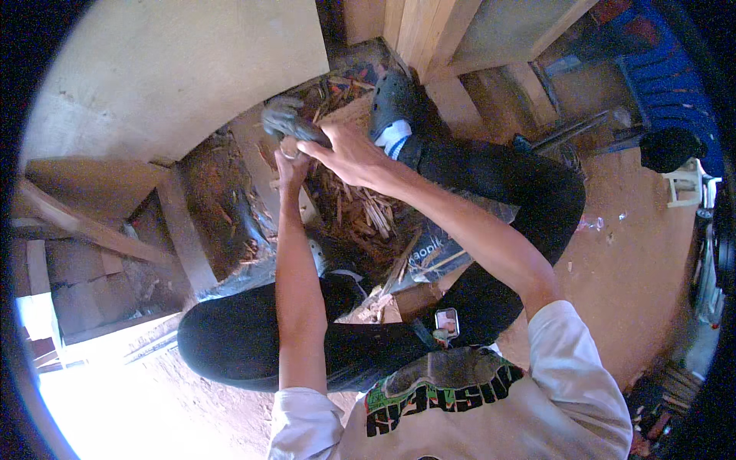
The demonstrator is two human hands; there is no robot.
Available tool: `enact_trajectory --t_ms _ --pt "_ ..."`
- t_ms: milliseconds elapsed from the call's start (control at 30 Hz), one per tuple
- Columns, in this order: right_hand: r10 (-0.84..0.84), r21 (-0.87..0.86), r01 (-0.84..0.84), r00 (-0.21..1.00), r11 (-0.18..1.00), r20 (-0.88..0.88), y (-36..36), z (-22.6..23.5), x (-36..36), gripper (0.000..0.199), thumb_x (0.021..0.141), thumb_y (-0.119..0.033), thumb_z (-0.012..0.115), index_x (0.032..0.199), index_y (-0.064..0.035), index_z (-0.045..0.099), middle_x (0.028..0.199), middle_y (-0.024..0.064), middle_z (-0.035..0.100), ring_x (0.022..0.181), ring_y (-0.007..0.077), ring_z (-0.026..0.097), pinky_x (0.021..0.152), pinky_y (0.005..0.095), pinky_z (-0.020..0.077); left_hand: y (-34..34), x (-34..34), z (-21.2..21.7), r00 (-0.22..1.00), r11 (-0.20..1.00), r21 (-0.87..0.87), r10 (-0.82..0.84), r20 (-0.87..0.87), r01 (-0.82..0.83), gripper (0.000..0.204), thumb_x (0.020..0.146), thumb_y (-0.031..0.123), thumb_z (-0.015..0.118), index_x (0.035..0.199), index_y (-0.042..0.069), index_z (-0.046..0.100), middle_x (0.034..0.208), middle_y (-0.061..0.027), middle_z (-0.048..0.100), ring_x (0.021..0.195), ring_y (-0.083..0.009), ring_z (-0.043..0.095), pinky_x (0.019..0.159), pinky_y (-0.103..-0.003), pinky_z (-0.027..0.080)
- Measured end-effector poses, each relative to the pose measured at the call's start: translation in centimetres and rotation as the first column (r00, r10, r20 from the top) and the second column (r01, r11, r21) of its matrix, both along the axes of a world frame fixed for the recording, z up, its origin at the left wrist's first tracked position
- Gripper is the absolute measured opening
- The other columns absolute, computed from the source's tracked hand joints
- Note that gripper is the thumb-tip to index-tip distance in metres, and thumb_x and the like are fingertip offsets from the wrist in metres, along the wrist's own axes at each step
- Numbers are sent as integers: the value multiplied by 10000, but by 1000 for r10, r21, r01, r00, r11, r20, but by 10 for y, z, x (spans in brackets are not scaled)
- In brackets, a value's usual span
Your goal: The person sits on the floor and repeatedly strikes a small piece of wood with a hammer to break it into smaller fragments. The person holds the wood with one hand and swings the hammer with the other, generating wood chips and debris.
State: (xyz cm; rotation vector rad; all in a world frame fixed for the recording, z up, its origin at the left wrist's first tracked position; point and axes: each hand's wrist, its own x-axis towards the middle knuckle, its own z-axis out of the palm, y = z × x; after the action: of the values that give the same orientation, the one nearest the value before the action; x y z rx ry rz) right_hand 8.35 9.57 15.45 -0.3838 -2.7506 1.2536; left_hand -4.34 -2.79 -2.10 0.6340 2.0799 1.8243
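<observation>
Both my hands are close together over a heap of wood chips (pixel 368 211) between my feet. A grey, lumpy, elongated piece (pixel 287 119) lies at their far side; its exact kind cannot be made out. My right hand (pixel 349 153) reaches in from the right, its fingers closed round the near end of this piece. My left hand (pixel 290 170) comes straight up from below, closed, touching the right fingertips. A small pale round end (pixel 289 147) shows at the top of the left fist; what it belongs to is hidden.
A dark clog (pixel 392 103) on my right foot stands beside the chips. A large pale panel (pixel 184 77) rises at the far left, with wooden beams (pixel 429 34) at the back. Blue crates (pixel 671 84) and a white stool (pixel 684 188) stand at the right.
</observation>
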Motion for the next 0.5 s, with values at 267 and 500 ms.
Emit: enact_trajectory --t_ms 267,500 --pt "0 -101 -21 979 995 -205 -9 -3 5 402 914 -352 580 953 47 613 772 212 646 729 327 644 689 428 478 2 -4 -22 971 971 194 94 219 -138 234 765 158 697 945 13 665 897 -34 677 811 -127 612 733 -322 499" --pt "-142 -323 107 986 940 -85 2 -47 30 490 887 -477 576 802 5 586 588 82 534 548 212 534 533 407 407 6 8 -20 976 976 44 216 -39 -214 329 740 280 782 909 15 682 834 -61 691 771 -160 635 768 -345 505"
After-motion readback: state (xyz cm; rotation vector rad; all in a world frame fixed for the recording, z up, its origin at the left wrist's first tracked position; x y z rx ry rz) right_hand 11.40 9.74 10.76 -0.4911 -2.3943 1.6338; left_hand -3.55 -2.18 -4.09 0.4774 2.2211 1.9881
